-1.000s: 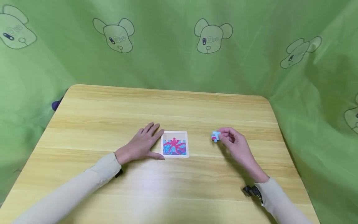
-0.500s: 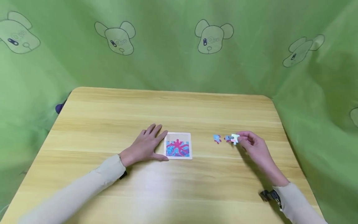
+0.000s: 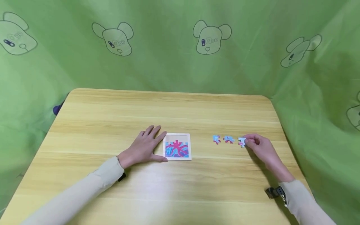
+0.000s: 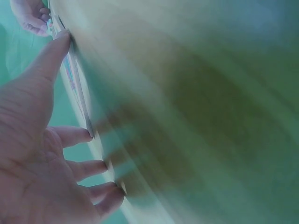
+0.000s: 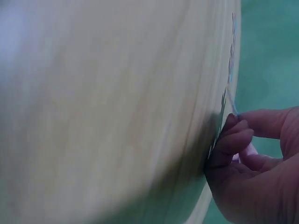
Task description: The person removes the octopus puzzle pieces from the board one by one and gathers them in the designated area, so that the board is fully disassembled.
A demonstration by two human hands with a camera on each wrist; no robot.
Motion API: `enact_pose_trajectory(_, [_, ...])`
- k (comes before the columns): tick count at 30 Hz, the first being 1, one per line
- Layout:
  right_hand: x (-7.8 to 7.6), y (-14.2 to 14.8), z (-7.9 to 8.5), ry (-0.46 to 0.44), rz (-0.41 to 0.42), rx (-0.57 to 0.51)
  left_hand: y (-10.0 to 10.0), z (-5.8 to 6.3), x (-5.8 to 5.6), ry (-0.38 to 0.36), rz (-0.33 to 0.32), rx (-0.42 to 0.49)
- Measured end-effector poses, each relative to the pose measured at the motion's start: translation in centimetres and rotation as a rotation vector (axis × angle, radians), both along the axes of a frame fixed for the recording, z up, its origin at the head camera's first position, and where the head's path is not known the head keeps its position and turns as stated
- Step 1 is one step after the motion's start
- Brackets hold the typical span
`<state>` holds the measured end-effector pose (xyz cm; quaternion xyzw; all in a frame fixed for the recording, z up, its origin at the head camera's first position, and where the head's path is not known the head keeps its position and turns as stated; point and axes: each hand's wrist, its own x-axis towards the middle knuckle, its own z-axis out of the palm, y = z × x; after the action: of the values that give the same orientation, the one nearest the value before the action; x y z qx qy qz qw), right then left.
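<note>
Green curtains (image 3: 166, 73) are hanging behind the pale wood-grain table (image 3: 126, 106), where we are working with both hands. With our right hand (image 3: 261, 150) we are pinching a puzzle piece (image 3: 241, 141) narrowly between thumb and fingers at its right side; whether its far edge is resting on the wood, we are not managing to tell. Two loose pieces, a left one (image 3: 216, 138) and a middle one (image 3: 228, 139), are lying apart in a row to its left. We are judging each light, thin and stiff, probably slick on its printed face and weakest at the knobs, so we are favouring a hold by the flat edges. Our left hand (image 3: 141, 148) is spreading wide, thumb and forefinger touching the left edge of the shallow tray (image 3: 190, 150); inside, an octopus picture (image 3: 176, 152) is filling the lower part, while bare backing is showing above.
</note>
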<state>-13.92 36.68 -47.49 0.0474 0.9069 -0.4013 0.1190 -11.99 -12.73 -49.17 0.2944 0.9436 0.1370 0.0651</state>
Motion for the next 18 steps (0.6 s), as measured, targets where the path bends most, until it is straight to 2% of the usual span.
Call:
enact_pose_trajectory(8, [-0.46,0.12,0.17,-0.009,0.027,0.045,-0.05,0.05,0.11,0.003,0.002,0.004])
enact_pose_trajectory(18, [-0.23,-0.47,0.32,0.022,-0.013,0.055,0.01,-0.25,-0.07,0.020,-0.006,-0.003])
